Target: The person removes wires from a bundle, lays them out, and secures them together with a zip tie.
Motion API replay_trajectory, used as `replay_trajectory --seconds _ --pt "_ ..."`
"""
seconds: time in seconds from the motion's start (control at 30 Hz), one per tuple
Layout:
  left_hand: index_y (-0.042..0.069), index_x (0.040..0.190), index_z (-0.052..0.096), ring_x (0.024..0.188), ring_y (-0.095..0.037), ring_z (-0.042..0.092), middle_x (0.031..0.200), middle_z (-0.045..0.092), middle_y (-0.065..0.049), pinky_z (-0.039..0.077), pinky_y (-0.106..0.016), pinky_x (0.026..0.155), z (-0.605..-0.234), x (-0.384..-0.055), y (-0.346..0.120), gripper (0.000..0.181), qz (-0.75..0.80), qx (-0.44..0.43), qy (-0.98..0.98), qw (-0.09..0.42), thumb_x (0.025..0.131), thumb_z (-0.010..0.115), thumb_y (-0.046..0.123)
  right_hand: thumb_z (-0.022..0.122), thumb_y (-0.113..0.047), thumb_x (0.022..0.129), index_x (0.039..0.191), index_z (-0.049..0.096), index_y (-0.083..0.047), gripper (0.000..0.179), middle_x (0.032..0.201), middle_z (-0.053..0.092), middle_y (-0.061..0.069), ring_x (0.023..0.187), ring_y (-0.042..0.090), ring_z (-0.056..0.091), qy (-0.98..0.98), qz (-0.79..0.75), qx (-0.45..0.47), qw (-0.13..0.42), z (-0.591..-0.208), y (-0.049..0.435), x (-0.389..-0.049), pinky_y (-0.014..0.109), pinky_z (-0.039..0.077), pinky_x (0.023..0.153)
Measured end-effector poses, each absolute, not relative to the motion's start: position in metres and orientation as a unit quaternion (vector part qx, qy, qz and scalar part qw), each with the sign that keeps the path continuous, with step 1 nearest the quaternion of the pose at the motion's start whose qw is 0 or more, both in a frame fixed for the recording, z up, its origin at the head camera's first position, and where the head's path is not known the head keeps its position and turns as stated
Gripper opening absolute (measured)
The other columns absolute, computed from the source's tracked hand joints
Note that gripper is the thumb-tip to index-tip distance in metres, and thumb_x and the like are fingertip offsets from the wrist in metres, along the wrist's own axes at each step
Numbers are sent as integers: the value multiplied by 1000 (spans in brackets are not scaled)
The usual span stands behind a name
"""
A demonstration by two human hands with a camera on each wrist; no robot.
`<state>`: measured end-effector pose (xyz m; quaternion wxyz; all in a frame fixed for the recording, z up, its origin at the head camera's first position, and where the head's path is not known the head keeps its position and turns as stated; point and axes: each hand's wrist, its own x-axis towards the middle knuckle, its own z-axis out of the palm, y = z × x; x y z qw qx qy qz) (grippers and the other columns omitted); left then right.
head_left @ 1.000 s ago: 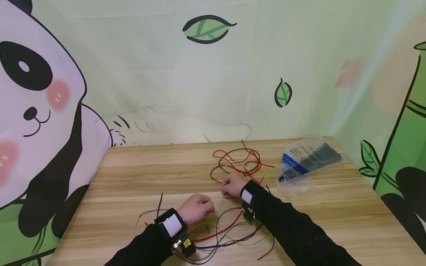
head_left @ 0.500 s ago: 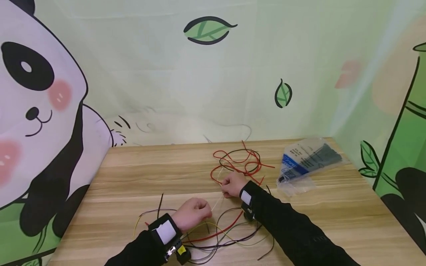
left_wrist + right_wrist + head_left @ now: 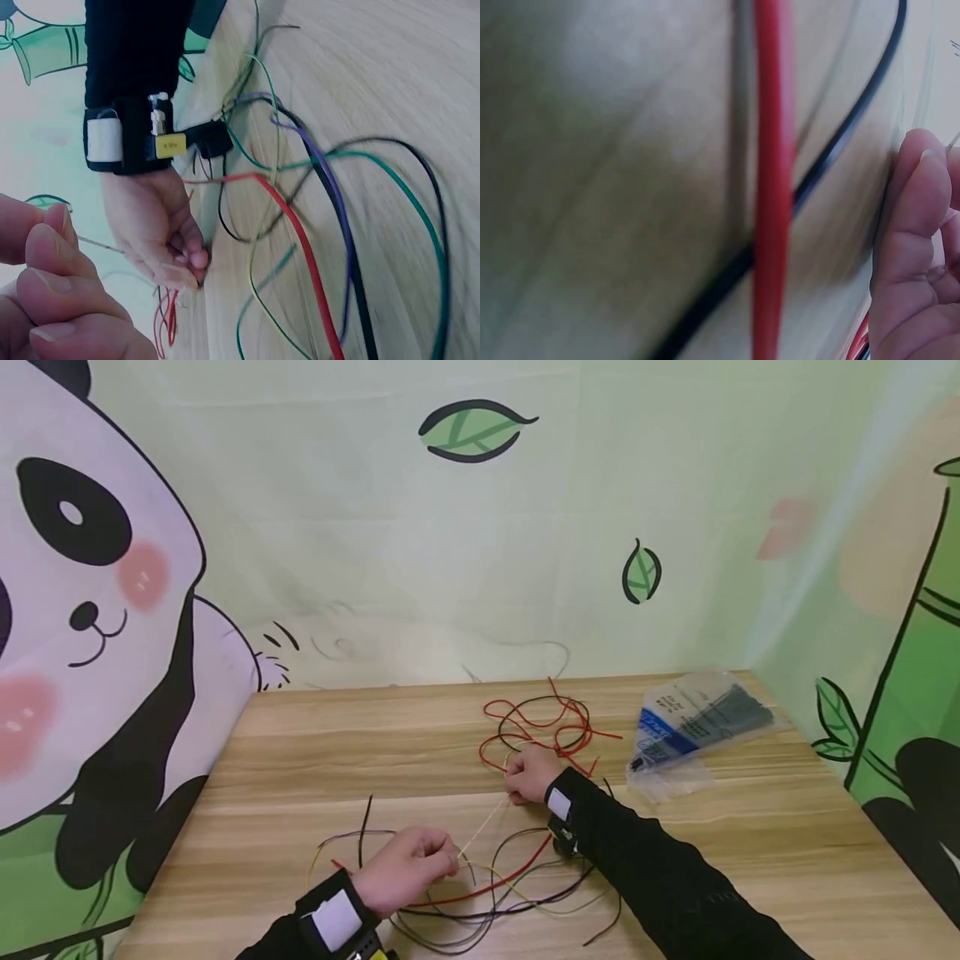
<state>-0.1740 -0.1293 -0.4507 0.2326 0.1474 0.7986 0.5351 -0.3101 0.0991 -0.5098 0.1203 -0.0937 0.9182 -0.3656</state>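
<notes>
A thin pale wire [image 3: 481, 828] runs taut, slanting between my two hands. My left hand [image 3: 405, 864] pinches its near end between thumb and index finger, low over the table. Farther away, my right hand [image 3: 534, 772] pinches the same wire, its fingertips close over the wood. In the left wrist view the wire [image 3: 101, 244] crosses from the left fingers [image 3: 56, 247] to the right hand [image 3: 146, 225]. Beneath and between the arms lies a loose tangle of wires, among them a thick red wire [image 3: 517, 874] and a green one [image 3: 409, 191].
Just beyond the right hand, red wire [image 3: 577, 745] lies in loose loops with a black wire loop [image 3: 501, 722]. A clear plastic bag [image 3: 671, 727] with a blue label and dark contents sits at the back right. A printed cloth backdrop [image 3: 360, 527] stands behind the table [image 3: 322, 727].
My left hand has drawn back toward the near left, and the stretch of pale wire between the hands has grown longer. The right hand has stayed nearly in place.
</notes>
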Motion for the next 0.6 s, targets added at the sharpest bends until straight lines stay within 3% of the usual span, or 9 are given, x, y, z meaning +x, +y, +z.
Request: replay_trajectory --seconds 0.3,0.6 --pt "-9 85 63 59 -6 38 66 42 6 30 -21 54 -458 -167 -132 22 521 158 806 233 95 57 9 67 -3 79 67 71 -9 14 52 64 -7 48 2 60 915 -372 -102 118 -514 99 -312 17 48 52" --pt "-6 81 60 65 0 43 69 45 7 34 -18 59 -443 -156 -146 20 526 222 788 230 94 56 9 69 -6 77 63 70 -13 16 51 62 -9 51 4 59 930 -337 -115 91 -515 103 -316 16 41 51"
